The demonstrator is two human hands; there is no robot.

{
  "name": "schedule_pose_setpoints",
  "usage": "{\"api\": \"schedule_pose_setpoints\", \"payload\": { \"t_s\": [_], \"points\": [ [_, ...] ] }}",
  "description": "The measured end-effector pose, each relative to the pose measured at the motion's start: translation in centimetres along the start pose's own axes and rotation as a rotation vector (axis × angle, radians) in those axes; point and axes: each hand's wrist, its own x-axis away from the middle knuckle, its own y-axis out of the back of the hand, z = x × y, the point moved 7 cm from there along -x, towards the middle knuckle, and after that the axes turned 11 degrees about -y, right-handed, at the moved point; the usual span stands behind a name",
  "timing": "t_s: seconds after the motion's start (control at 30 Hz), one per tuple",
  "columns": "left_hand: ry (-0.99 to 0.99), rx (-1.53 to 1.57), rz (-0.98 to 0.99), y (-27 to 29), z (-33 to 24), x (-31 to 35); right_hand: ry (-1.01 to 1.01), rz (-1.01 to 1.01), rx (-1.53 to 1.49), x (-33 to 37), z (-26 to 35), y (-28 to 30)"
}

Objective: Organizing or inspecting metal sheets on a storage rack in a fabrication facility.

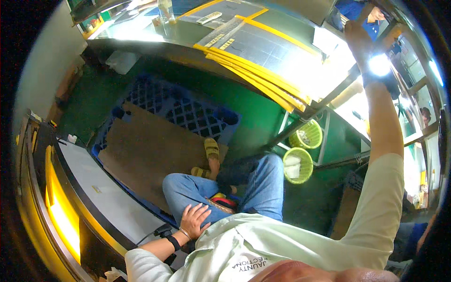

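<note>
My left hand (195,220) lies on the thigh of my blue jeans (263,183), fingers stretched and a little apart, holding nothing. A dark band circles that wrist. My right arm reaches far up to the right, past the table's end. At its end, my right hand (359,40) is beside a brown bar (364,13) near the top edge. Its fingers are small and partly hidden, so I cannot make out whether they grip the bar. A bright glare (379,65) sits by the right wrist. Nearest below that arm is a stack of yellow-edged clear sheets (277,47) on the table.
A blue pallet (174,108) with brown board (145,145) lies on the green floor. Two green baskets (298,165) stand below the table in a white frame. A light-coloured panel (101,183) and yellow lamp (63,221) are at left. Another person's blue clothing (350,11) shows top right.
</note>
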Motion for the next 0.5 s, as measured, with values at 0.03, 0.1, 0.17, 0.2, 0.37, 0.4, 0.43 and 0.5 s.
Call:
{"api": "schedule_pose_setpoints", "payload": {
  "t_s": [0.03,0.1,0.17,0.2,0.37,0.4,0.43,0.5],
  "points": [
    [0.008,-0.009,0.008,0.1,0.0,0.1,-0.118,0.006,-0.046,-0.1,0.2,0.6],
    [0.021,-0.011,0.009,0.3,0.0,0.2,-0.346,0.029,-0.144,0.4,1.8,2.3],
    [0.011,-0.008,-0.003,0.6,0.2,0.1,-0.161,-0.084,-0.139,0.7,2.3,2.8],
    [0.016,-0.011,0.01,0.5,0.1,0.2,-0.068,-0.139,-0.138,0.8,2.7,3.0],
    [0.002,-0.003,0.006,0.6,0.2,-0.1,0.238,-0.264,0.141,1.0,2.1,0.7],
    [0.003,-0.001,0.01,0.5,0.1,-0.1,0.25,-0.242,0.101,0.9,1.9,0.4],
    [0.003,-0.004,0.014,0.5,0.1,-0.1,0.178,-0.229,0.359,0.5,1.9,-0.5],
    [0.0,-0.011,0.013,0.5,0.1,-0.1,-0.003,-0.164,0.571,0.1,1.4,-1.5]
  ]
}}
